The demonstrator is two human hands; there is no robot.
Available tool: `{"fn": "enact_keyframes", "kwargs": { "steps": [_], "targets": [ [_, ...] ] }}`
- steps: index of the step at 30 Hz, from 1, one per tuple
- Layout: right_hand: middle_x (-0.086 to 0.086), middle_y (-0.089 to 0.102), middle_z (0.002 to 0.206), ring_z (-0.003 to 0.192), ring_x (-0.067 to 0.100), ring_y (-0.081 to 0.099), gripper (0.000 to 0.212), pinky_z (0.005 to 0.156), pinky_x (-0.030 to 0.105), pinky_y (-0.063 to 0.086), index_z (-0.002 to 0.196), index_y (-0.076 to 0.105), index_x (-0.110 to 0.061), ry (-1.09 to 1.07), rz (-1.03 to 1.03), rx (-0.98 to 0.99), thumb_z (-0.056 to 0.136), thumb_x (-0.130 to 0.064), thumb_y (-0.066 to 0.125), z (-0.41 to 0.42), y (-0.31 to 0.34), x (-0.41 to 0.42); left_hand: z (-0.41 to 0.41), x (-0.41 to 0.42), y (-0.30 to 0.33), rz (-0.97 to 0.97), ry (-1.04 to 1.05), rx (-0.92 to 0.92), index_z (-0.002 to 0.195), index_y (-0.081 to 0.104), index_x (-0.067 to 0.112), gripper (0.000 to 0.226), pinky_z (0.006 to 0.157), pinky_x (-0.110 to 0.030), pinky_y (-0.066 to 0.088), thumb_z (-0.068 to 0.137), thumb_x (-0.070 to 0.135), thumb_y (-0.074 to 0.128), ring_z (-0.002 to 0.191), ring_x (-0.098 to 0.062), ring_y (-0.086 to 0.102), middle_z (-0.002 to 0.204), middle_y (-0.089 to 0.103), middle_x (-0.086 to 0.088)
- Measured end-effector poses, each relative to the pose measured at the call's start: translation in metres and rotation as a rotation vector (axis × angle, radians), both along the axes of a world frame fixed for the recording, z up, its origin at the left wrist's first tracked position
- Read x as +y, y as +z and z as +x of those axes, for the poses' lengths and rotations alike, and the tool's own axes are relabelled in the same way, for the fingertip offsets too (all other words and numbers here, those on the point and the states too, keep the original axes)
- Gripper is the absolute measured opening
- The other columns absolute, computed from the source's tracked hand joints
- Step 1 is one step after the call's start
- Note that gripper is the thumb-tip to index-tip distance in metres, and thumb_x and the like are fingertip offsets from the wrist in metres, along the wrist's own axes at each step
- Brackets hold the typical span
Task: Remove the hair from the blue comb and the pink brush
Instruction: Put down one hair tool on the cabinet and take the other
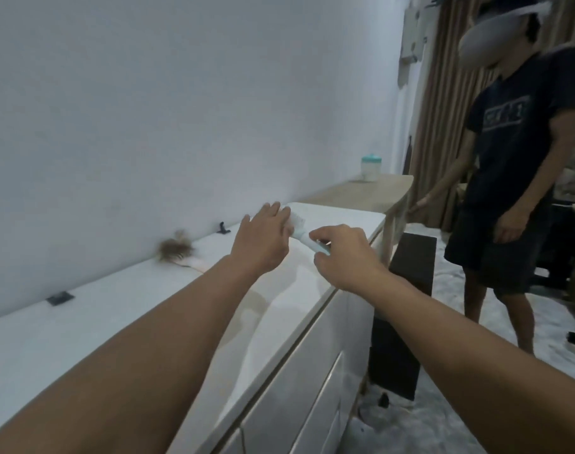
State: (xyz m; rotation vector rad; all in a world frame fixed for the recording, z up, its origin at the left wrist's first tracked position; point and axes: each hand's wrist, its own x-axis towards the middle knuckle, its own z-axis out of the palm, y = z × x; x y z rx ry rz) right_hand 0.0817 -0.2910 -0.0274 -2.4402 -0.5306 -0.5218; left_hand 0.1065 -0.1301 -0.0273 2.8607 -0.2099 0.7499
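left forearm (142, 322): bare, sleeveless | right forearm (459, 326): bare, sleeveless

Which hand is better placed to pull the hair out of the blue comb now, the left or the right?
Probably the left hand. Its straight fingers already lie over the head of the blue comb, while the right hand grips the handle and keeps the comb steady above the white cabinet.

Blue comb (307, 235): teeth partly hidden behind left hand (263, 237); handle end covered by right hand (342, 253); hair on it blurred
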Motion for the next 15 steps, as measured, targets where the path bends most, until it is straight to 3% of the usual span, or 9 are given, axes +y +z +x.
{"fn": "enact_keyframes", "kwargs": {
  "steps": [3,6,10,15],
  "targets": [
    [0.008,0.068,0.111,0.100,0.027,0.060,0.038,0.085,0.034,0.051,0.117,0.067,-0.014,0.047,-0.028,-0.005,0.084,-0.005,0.051,0.017,-0.005,0.030,0.012,0.034,-0.004,-0.005,0.052,0.017,0.133,0.048,0.010,0.037,0.099,-0.047,0.039,0.100,0.023,0.036,0.127,-0.027,0.045,0.135,0.050,-0.008],
    [0.008,0.064,0.087,0.082,0.030,0.057,0.027,0.069,0.030,0.047,0.097,0.069,-0.012,0.100,-0.049,-0.003,0.081,-0.003,0.049,0.037,-0.014,0.058,0.026,0.063,-0.009,0.003,0.114,0.059,0.121,0.051,0.010,0.029,0.090,-0.045,0.042,0.099,0.022,0.037,0.114,-0.029,0.050,0.120,0.053,-0.008],
    [0.004,0.051,0.064,0.068,0.031,0.049,0.014,0.058,0.034,0.044,0.074,0.058,-0.009,0.130,-0.074,-0.004,0.076,-0.001,0.047,0.067,-0.025,0.092,0.046,0.096,-0.017,0.022,0.152,0.115,0.122,0.048,0.009,0.028,0.093,-0.050,0.042,0.098,0.021,0.038,0.120,-0.030,0.046,0.123,0.050,-0.011],
    [0.016,0.066,0.081,0.077,0.035,0.060,0.025,0.069,0.043,0.053,0.093,0.066,-0.002,0.155,-0.066,0.013,0.077,0.000,0.048,0.099,-0.034,0.122,0.072,0.126,-0.029,-0.007,0.158,0.148,0.127,0.044,0.005,0.033,0.097,-0.052,0.040,0.097,0.018,0.037,0.125,-0.032,0.042,0.133,0.044,-0.014]
  ]
}}
